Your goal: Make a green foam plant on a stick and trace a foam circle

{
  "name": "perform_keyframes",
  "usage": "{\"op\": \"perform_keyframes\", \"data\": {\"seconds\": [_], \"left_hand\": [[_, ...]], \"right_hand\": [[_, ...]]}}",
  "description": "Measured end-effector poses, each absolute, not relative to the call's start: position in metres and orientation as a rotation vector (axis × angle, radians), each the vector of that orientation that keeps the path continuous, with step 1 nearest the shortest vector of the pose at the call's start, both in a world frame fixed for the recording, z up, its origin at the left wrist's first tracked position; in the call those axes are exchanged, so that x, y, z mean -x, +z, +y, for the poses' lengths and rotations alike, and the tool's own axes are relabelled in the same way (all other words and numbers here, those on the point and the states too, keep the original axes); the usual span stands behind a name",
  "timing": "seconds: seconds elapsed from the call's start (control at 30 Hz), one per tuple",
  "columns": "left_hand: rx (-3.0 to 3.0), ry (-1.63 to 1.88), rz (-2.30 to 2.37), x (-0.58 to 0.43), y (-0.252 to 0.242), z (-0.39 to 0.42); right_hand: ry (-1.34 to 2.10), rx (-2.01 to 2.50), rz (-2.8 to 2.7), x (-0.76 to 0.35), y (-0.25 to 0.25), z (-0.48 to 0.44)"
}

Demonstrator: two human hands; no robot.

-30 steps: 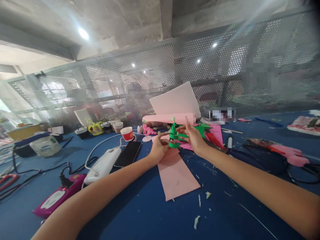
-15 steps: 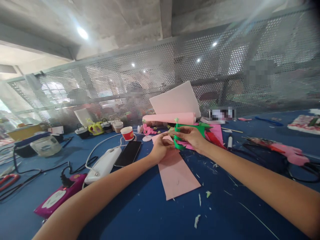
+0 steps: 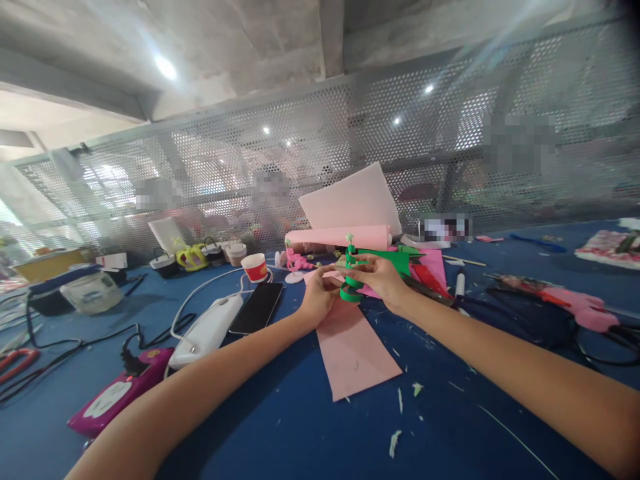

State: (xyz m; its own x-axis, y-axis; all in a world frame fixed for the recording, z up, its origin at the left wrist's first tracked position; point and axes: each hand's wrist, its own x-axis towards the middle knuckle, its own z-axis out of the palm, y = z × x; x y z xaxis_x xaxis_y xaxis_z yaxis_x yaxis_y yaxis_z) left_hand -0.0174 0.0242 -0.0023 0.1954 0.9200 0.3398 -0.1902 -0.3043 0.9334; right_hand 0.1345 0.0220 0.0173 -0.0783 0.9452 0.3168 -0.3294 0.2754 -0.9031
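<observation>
A curled green strip [image 3: 351, 293] wraps in loops about an upright piece, with a small pale green star-like tip [image 3: 349, 238] on top. My right hand [image 3: 380, 277] pinches its middle between thumb and fingers. My left hand [image 3: 320, 293] is closed at its left side, fingertips bent toward the strip; part of the contact is hidden behind the fingers. Beneath the hands a pink sheet [image 3: 357, 360] lies on the blue table [image 3: 280, 427]. Behind my right hand are a flat green piece [image 3: 400, 259] and a red piece [image 3: 431, 277].
To the left lie a phone [image 3: 257, 308], a white power strip [image 3: 207, 330], a purple box [image 3: 123, 393] with a plug, and a red cup [image 3: 255, 268]. A pink roll [image 3: 340, 237] lies at the back. A pink glue gun [image 3: 585, 310] rests at right, among cables and scraps.
The green strip has shifted slightly left and its lower loop now curls round toward my left hand. My right hand has moved a little left with it. The pink sheet has stayed put.
</observation>
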Motion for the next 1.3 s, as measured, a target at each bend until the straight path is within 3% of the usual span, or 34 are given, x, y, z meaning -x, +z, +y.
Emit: {"op": "perform_keyframes", "data": {"seconds": [0.27, 0.57, 1.07, 1.3], "left_hand": [[-1.397, 1.386, 0.745, 0.016, -0.004, 0.025], [-1.401, 1.348, 0.773, 0.02, -0.001, 0.024], [-1.441, 1.114, 0.519, 0.019, -0.001, 0.022], [-1.342, 1.172, 0.578, 0.017, 0.0, 0.02]], "right_hand": [[1.196, 0.69, -1.213, -0.134, 0.018, 0.022], [1.584, 0.556, -1.318, -0.147, 0.026, 0.023], [1.633, 0.409, -1.39, -0.151, 0.009, 0.026], [1.592, 0.52, -1.307, -0.148, 0.013, 0.022]]}}
